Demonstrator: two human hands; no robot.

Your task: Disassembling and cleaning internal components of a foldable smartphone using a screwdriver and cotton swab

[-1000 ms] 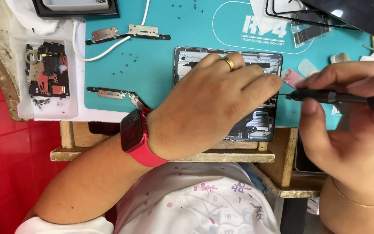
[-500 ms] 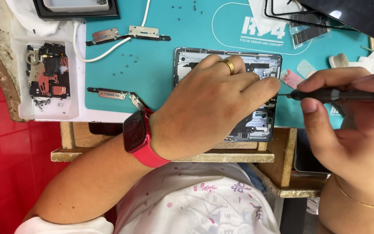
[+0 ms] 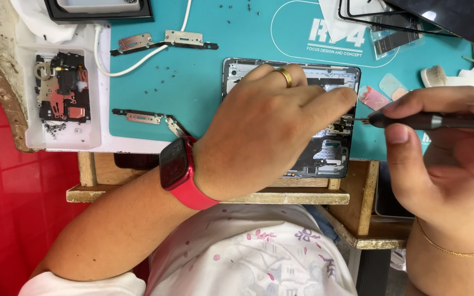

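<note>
The left hand [image 3: 270, 126] still lies flat on the opened phone [image 3: 325, 148] at the tabletop's near edge, grasping nothing, just pinning it. The right hand [image 3: 445, 148] stays clenched around the screwdriver [image 3: 429, 120], whose tip has edged in to the phone's right side, reaching a screw. Beyond, 2 metal brackets [image 3: 163, 41] lie on the teal mat [image 3: 193, 87].

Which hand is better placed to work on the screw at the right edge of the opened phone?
Probably the right hand: it holds the dark screwdriver, tip at the opened phone edge. The left hand lies flat on it.
</note>
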